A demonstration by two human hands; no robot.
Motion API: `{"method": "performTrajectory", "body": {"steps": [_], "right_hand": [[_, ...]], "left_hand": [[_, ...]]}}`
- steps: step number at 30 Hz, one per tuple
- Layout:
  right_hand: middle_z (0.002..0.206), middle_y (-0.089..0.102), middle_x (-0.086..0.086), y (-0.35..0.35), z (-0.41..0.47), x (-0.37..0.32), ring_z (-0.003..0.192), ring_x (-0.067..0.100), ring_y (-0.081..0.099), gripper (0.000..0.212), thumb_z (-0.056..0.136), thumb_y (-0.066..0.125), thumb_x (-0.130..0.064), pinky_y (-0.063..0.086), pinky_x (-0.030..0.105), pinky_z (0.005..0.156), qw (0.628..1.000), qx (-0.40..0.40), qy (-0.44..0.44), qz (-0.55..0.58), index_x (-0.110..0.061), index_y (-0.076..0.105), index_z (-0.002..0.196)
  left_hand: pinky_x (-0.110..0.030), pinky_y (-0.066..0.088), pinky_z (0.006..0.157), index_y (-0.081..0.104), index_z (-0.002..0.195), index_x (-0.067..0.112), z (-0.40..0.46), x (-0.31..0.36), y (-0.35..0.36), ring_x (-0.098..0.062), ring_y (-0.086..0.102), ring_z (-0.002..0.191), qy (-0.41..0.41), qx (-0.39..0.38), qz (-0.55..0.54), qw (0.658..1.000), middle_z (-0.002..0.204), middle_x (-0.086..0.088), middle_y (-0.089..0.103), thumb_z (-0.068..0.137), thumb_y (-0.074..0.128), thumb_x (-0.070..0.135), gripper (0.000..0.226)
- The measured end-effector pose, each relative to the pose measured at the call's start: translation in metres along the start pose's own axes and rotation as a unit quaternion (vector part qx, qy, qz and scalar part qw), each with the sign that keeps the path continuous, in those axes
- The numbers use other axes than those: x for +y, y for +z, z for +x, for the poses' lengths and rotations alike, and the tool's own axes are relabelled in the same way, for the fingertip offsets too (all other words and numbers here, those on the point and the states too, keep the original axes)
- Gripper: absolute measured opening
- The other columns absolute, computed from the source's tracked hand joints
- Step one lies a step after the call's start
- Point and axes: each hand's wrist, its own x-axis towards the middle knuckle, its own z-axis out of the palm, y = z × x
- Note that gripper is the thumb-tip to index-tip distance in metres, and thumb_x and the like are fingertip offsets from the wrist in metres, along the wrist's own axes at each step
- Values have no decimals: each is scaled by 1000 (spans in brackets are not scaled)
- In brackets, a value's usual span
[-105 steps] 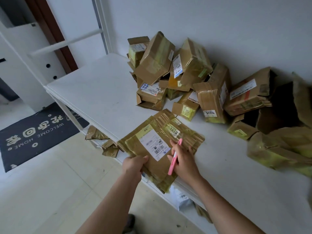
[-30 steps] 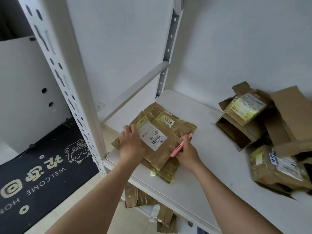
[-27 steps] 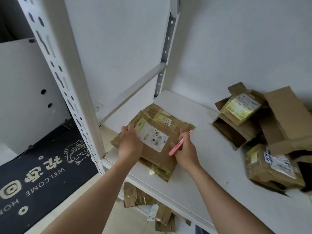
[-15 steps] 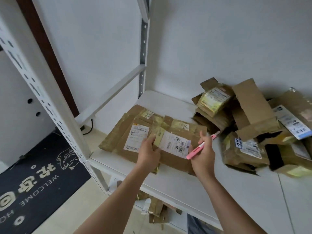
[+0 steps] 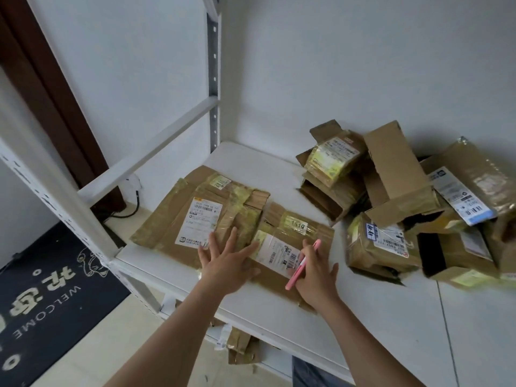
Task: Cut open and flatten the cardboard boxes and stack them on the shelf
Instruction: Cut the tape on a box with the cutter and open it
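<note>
Left hand [image 5: 227, 265] flat, fingers spread and straight, pressing on the flattened brown cardboard box [image 5: 290, 247] lying on the white shelf board [image 5: 363, 317]. Right hand [image 5: 315, 272] beside it on the same box, grasping a pink utility cutter [image 5: 303, 265], outer fingers splayed. Just left of that box, touching it, a second flattened taped box [image 5: 178, 222]; to its right, a heap of unflattened brown boxes [image 5: 396, 191].

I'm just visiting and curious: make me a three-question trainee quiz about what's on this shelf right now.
1. True or false: the left hand lies flat with fingers spread on the flattened boxes.
2. What does the right hand hold? A) scissors B) pink cutter C) tape roll
3. Fill in: the unflattened boxes are piled to the ____ of the flattened ones on the white shelf.

Key: 1 true; 2 B, the pink cutter; 3 right.
</note>
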Motion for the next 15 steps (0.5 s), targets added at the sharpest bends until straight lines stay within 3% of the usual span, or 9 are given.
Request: {"method": "performTrajectory", "body": {"steps": [2, 5, 7, 9, 13, 15], "right_hand": [[143, 34, -2, -4, 1, 5, 149, 22, 9, 80, 89, 69, -21, 1, 59, 120, 1000, -4, -1, 10, -20, 18, 151], [135, 35, 1, -9, 0, 11, 137, 26, 32, 83, 90, 70, -19, 29, 50, 116, 997, -40, -7, 70, -21, 17, 154], [139, 34, 5, -8, -2, 9, 134, 26, 36, 83, 90, 70, -19, 38, 48, 111, 996, -48, -16, 71, -20, 18, 154], [140, 33, 6, -5, -1, 5, 134, 26, 35, 78, 92, 68, -24, 35, 49, 112, 999, -23, -28, 21, -19, 19, 153], [151, 33, 5, -7, 6, 1, 145, 25, 22, 70, 93, 63, -41, 11, 52, 120, 996, -18, -38, -85, -21, 26, 149], [141, 46, 3, -14, 9, -2, 138, 27, 33, 57, 89, 67, -44, 28, 47, 115, 993, -26, -45, -104, -25, 37, 134]], "left_hand": [[-72, -18, 103, 6, 143, 65, 0, 4, 3, -48, -37, 135, -1, -3, 14, 1000, 160, 5, -28, 88, 41, 73, 66], [-74, -19, 102, 6, 142, 66, 1, 2, 5, -48, -39, 133, 0, -4, 26, 1000, 159, 5, -30, 85, 40, 76, 66], [-73, -21, 101, 3, 140, 68, 2, -5, 7, -46, -41, 133, 6, -3, 30, 1000, 159, 7, -29, 83, 38, 79, 68], [-73, -22, 102, -2, 138, 71, 2, -11, 10, -42, -43, 132, 12, 6, 36, 999, 159, 11, -27, 81, 35, 82, 69], [-71, -23, 103, -14, 134, 73, 4, -16, 15, -40, -45, 131, 11, -1, 75, 997, 158, 13, -29, 74, 18, 89, 70], [-72, -21, 104, -9, 138, 69, 7, -12, 10, -41, -43, 133, -3, -25, 74, 997, 159, 12, -28, 78, 25, 87, 72]]}}
